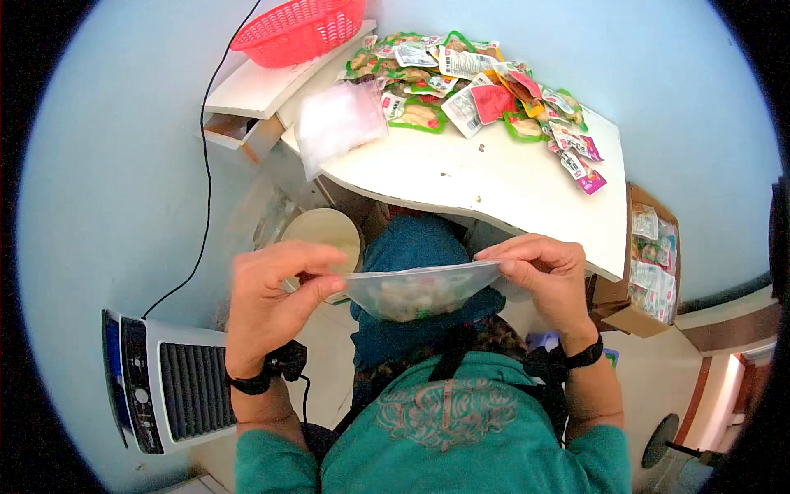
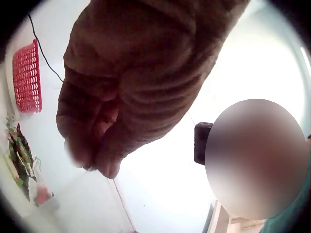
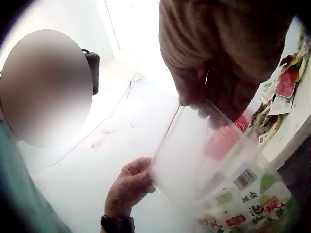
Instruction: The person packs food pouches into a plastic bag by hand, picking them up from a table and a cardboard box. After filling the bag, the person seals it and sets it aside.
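Observation:
A clear plastic bag with printed packets inside is stretched between both hands above the lap. The left hand pinches its left top corner between thumb and fingers; the right hand pinches the right top corner. In the right wrist view, the bag hangs under the right hand, and a barcode and red and green print show through it. The left hand is at its far corner. The left wrist view shows the left hand close up, holding the bag's edge.
Many snack packets lie along the back of the white table. A stack of clear bags rests at its left, near a red basket. An open carton of packets stands right, a round bucket below the table.

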`<action>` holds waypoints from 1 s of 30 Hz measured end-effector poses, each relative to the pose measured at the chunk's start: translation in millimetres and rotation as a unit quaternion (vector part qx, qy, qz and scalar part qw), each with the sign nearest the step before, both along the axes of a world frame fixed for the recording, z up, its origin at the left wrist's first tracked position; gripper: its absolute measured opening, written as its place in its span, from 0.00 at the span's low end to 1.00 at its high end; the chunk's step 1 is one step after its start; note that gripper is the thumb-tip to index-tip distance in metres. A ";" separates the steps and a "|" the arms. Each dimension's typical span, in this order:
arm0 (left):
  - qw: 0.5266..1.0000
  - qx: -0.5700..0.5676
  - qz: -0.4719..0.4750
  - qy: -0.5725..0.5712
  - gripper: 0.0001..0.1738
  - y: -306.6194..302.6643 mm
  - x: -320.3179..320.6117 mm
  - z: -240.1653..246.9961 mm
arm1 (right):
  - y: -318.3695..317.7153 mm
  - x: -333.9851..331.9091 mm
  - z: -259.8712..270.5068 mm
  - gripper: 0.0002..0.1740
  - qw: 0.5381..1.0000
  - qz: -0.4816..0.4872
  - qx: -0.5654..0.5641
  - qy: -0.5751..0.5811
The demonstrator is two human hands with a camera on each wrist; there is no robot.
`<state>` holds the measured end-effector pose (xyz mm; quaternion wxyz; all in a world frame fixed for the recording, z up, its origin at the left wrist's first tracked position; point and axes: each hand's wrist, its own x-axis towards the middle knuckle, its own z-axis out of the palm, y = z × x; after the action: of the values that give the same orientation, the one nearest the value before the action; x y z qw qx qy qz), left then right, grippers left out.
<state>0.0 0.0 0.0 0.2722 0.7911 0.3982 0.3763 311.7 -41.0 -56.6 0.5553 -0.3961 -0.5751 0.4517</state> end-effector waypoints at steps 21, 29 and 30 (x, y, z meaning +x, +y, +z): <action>0.963 0.224 -0.016 0.145 0.15 -0.2 45.4 -5.5 | 6.2 -22.6 -0.1 0.02 0.999 -0.031 -0.012 0.032; 0.978 0.179 -0.005 0.111 0.08 3.4 25.3 -3.4 | 4.1 -13.0 -2.1 0.02 0.999 -0.030 -0.014 0.023; 0.978 0.167 -0.002 0.122 0.08 3.3 21.0 -1.3 | 4.8 -13.8 -2.5 0.02 0.999 -0.023 -0.017 0.036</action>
<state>21.0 3.3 -1.3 0.0866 0.8661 0.3582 0.3378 297.9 -36.2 -59.1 0.5789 -0.4023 -0.5375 0.4628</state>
